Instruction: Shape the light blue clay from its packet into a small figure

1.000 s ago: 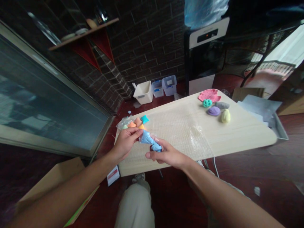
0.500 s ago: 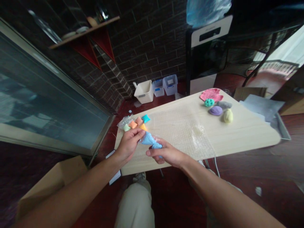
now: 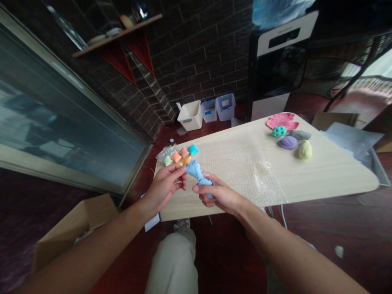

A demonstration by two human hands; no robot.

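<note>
A lump of light blue modelling clay (image 3: 193, 168), narrowed in the middle as if twisted, is held above the near part of the table. My right hand (image 3: 221, 195) wraps its fingers round the lower end, partly hiding it. At the upper end's left edge, my left hand (image 3: 165, 183) pinches with thumb and forefinger, the other fingers curled loosely below. Just beyond the left hand lie small clay packets: a turquoise packet (image 3: 192, 150), an orange packet (image 3: 176, 157) and a pale green packet (image 3: 168, 161), beside a crumpled clear plastic bag (image 3: 165, 152).
Bubble wrap (image 3: 232, 163) covers the middle of the pale wooden table (image 3: 333, 175). At the right end are a pink clay piece (image 3: 281, 121), a green holed lump (image 3: 279, 131), a purple lump (image 3: 288, 142) and a yellow lump (image 3: 304, 150). A cardboard box (image 3: 98, 210) stands at lower left.
The blue clay's upper end has risen and looks more bunched. My left hand has shifted to its edge, its lower fingers loosened. The whole view has shifted slightly.
</note>
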